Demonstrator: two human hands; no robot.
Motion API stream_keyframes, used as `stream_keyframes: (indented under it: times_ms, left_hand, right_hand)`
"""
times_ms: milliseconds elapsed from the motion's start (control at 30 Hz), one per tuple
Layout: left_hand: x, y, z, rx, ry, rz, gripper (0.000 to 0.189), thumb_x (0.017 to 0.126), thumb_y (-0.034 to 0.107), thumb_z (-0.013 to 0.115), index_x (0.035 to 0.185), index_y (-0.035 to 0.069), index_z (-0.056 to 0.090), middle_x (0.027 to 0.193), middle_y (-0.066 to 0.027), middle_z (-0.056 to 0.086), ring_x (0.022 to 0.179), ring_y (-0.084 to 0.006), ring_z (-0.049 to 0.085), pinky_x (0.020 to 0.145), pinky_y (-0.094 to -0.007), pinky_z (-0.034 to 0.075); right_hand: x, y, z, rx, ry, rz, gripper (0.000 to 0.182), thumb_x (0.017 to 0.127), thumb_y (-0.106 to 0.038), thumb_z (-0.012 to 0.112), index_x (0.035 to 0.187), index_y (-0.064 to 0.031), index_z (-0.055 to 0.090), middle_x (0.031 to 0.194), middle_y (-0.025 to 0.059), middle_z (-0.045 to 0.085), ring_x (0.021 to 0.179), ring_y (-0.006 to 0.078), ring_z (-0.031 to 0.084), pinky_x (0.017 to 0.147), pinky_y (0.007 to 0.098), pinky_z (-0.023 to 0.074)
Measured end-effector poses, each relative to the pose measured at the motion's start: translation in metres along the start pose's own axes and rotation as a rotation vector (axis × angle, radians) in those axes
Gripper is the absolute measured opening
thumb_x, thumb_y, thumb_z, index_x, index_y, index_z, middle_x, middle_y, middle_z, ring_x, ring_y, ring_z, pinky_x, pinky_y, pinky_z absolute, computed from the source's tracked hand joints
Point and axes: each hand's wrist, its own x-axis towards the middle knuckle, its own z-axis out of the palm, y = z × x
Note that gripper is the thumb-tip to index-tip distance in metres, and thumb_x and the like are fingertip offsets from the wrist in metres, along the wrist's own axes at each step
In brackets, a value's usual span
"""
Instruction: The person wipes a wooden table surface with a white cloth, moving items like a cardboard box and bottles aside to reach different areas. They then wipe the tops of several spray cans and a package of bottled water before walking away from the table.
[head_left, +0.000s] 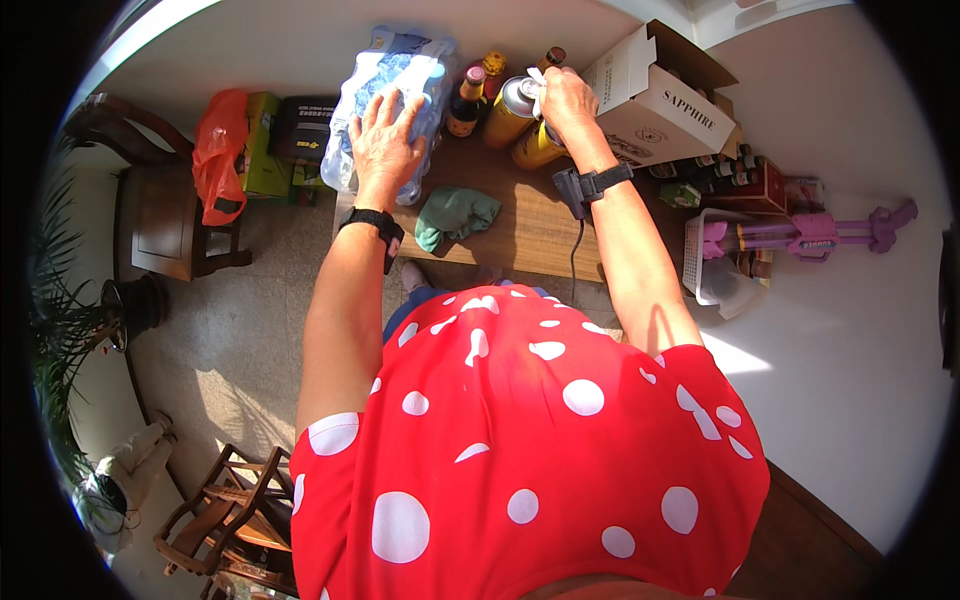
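My left hand (387, 142) lies with spread fingers on a shrink-wrapped pack of water bottles (405, 67) at the back left of a wooden table. My right hand (568, 96) grips a crumpled white tissue or cloth (537, 84) at the top of a yellow can with a silver top (506, 112). Another yellow can (538, 147) stands below that hand, partly hidden. Dark glass bottles (466, 102) stand between the water pack and the cans. A crumpled green cloth (455, 217) lies on the table (525, 225) near its front edge.
A white cardboard box (660, 112) stands right of the cans, with more bottles, a red box (763, 187) and a white basket (694, 255) holding a purple toy beyond. Left are a red plastic bag (221, 150), a wooden chair (161, 225) and a potted plant (133, 304).
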Motion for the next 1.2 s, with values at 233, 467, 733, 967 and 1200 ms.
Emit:
stream_keyframes:
  times_ms: [233,467,733,967,1200]
  left_hand:
    - [-0.002,0.000,0.003,-0.010,0.032,-0.001,0.062,0.081,0.029,0.072,0.139,0.034,0.050,0.152,-0.0047,0.041,0.144,-0.0282,0.032,0.115,-0.0542,0.024]
    - [-0.002,-0.007,0.016,0.028,0.081,0.017,0.060,0.082,0.033,0.069,0.139,0.038,0.050,0.153,-0.0041,0.041,0.143,-0.0274,0.033,0.116,-0.0543,0.024]
    - [-0.002,-0.013,0.025,-0.040,0.161,0.049,0.060,0.079,0.030,0.072,0.135,0.038,0.053,0.151,-0.0054,0.044,0.142,-0.0277,0.034,0.113,-0.0577,0.024]
    - [0.002,-0.007,0.023,-0.034,0.159,0.057,0.060,0.078,0.030,0.071,0.135,0.038,0.054,0.151,-0.0056,0.043,0.142,-0.0279,0.034,0.114,-0.0576,0.024]
    - [0.001,-0.003,0.011,-0.013,0.077,0.017,0.061,0.079,0.030,0.073,0.136,0.036,0.053,0.151,-0.0067,0.042,0.142,-0.0282,0.034,0.114,-0.0556,0.025]
  right_hand:
    - [-0.084,-0.011,0.016,0.405,-0.109,-0.281,0.013,0.087,-0.020,0.066,0.088,-0.0074,0.066,0.089,0.0143,0.065,0.084,0.0381,0.065,0.072,0.0468,0.0526]
    - [-0.135,0.010,0.068,0.492,-0.588,-0.098,0.010,0.086,-0.014,0.066,0.092,-0.0056,0.068,0.086,0.0130,0.069,0.081,0.0308,0.068,0.071,0.0404,0.0526]
    - [-0.163,-0.013,0.090,0.387,-0.757,-0.277,0.053,0.084,-0.006,0.062,0.135,-0.0166,0.052,0.100,0.0198,0.068,0.093,0.0374,0.066,0.078,0.0431,0.0525]
    - [-0.175,-0.049,0.145,0.336,-0.886,-0.134,0.052,0.089,-0.011,0.048,0.139,-0.0267,0.051,0.122,0.0217,0.063,0.111,0.0401,0.061,0.091,0.0471,0.0482]
    - [-0.171,-0.015,0.167,0.525,-0.559,-0.007,0.035,0.076,0.006,0.057,0.107,-0.0085,0.068,0.098,0.0223,0.069,0.096,0.0371,0.067,0.081,0.0415,0.0530]
